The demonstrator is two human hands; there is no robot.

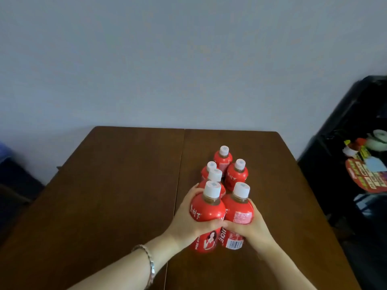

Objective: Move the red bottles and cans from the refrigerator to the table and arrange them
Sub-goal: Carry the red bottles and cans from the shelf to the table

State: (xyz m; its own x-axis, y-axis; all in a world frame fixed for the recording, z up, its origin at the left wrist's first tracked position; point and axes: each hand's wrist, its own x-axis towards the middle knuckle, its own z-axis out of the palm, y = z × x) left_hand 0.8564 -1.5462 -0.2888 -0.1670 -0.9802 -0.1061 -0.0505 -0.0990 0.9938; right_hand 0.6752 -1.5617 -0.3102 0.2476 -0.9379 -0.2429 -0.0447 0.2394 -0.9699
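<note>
Six red bottles with white caps stand upright in a tight cluster on the brown table (117,185), all on the right of the table seam (178,185) that runs front to back.

Left hand (188,222) is wrapped around the near-left bottle (206,210) — palm on its left side, thumb over its front, fingers reaching round the far side. Right hand (249,229) is wrapped around the near-right bottle (238,212) — palm on its right side, thumb across the front. The two thumbs meet at the middle where these two bottles touch. Both bottles sit with bases on the table, just right of the seam, nearest the person.

Behind the near-left bottle, touching or just beside it, stands a third bottle (214,175), mostly hidden, and a fourth bottle (210,167) further back. Behind the near-right bottle, a fifth bottle (236,174) stands clear of both hands. The sixth bottle (223,156) is the furthest back, near the table's far edge.

A bracelet (149,262) sits on the left wrist. Right of the table, well apart from the seam, is a black cabinet (335,164) with a red poster (364,176) on it.
</note>
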